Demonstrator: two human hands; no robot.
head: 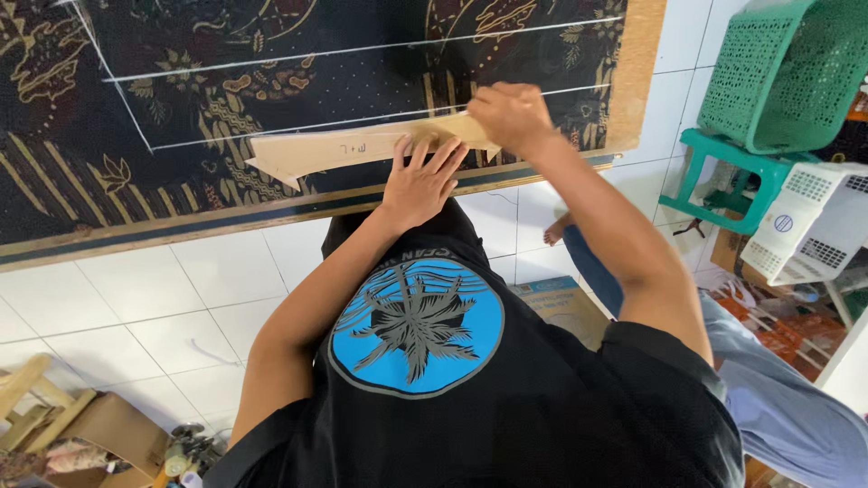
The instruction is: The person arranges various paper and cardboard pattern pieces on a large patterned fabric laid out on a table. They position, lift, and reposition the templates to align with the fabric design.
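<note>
our left hand (420, 185) lies flat, fingers spread, palm down on the near end of a tan paper pattern (353, 149); it presses the piece and grips nothing. our right hand (511, 116) is closed, knuckles up, at the pattern's far right end; we cannot tell whether it pinches the pattern's edge or holds a small marking tool, as the fingertips are hidden. the pattern is a long narrow strip, lying roughly level across the cloth (271, 90), with its left end pointed. the cloth is dark, printed with gold and brown floral motifs, and carries white chalk lines running across it above the pattern. the cloth is spread over a board (637, 72), whose bare wooden edge shows at the right. the board rests on a white tiled floor (136, 307). to the right stand a green basket (787, 72) on a green stool (723, 172), with a white basket (809, 221) just beside them. a cardboard box (561, 303) lies on the floor near our right arm. wooden pieces (41, 407) sit at the lower left.
</note>
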